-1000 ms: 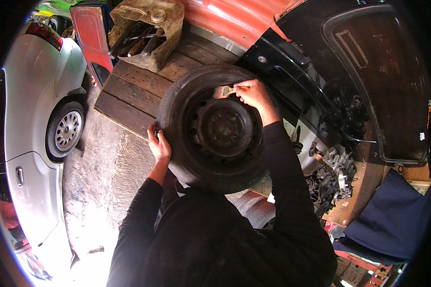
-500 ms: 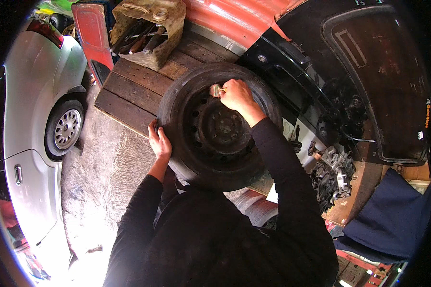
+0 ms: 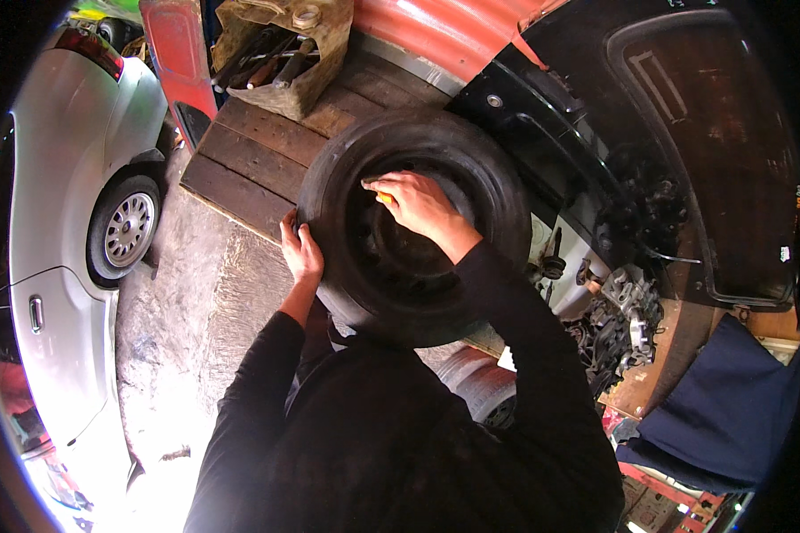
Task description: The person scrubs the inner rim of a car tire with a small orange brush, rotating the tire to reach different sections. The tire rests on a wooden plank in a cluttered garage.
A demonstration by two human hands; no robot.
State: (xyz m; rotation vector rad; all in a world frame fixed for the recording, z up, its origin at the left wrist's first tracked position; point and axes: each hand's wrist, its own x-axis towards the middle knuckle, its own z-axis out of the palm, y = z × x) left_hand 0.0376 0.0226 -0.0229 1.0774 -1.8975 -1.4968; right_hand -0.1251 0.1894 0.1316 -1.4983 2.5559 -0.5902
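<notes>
A black car wheel [image 3: 329, 266], a tyre on a dark steel rim, lies tilted before me at the edge of a wooden plank bench [image 3: 244, 182]. Against the tyre's left edge my left hand [image 3: 302, 253] is closed, steadying it. Over the upper left of the rim, my right hand [image 3: 418, 206] is closed on a small brush [image 3: 384, 197]. Only a yellow bit of its handle and a dark tip show; the hand hides the rest. The rim's holes and hub are partly covered by that hand and wrist.
A worn tan container [image 3: 329, 75] of hand tools stands on the bench's far side. Left is a silver car [image 3: 67, 186]. To the right are a black car panel [image 3: 587, 71], metal engine parts [image 3: 631, 311] and dark blue cloth [image 3: 729, 400]. Another tyre [image 3: 480, 382] lies below.
My right hand has moved left and down across the rim with the brush, turning so more of its back shows. My left hand stays at the tyre's edge. The view has shifted slightly.
</notes>
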